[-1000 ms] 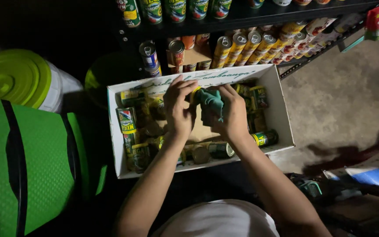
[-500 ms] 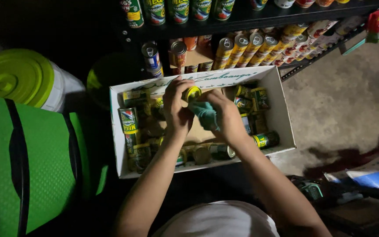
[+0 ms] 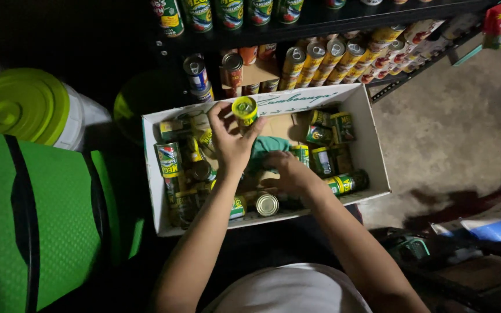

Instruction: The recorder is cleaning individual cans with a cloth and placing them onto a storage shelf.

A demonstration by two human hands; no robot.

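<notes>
My left hand point(image 3: 231, 141) holds a small can with a yellow-green top point(image 3: 244, 110) above the middle of a white cardboard box point(image 3: 372, 145). My right hand point(image 3: 285, 171) rests lower in the box with its fingers on a crumpled teal cloth point(image 3: 269, 146). Several green and yellow labelled cans point(image 3: 169, 159) lie loose in the box on both sides of my hands, some on their sides, one showing a silver end point(image 3: 267, 204).
A dark shelf point(image 3: 320, 20) behind the box carries rows of cans point(image 3: 331, 61). A white bucket with a lime lid point(image 3: 21, 104) and a green padded thing point(image 3: 36, 220) stand at the left. Concrete floor point(image 3: 453, 127) lies to the right.
My left hand has lifted the can up and away from the cloth toward the box's far wall. My right hand has dropped lower into the box with the teal cloth.
</notes>
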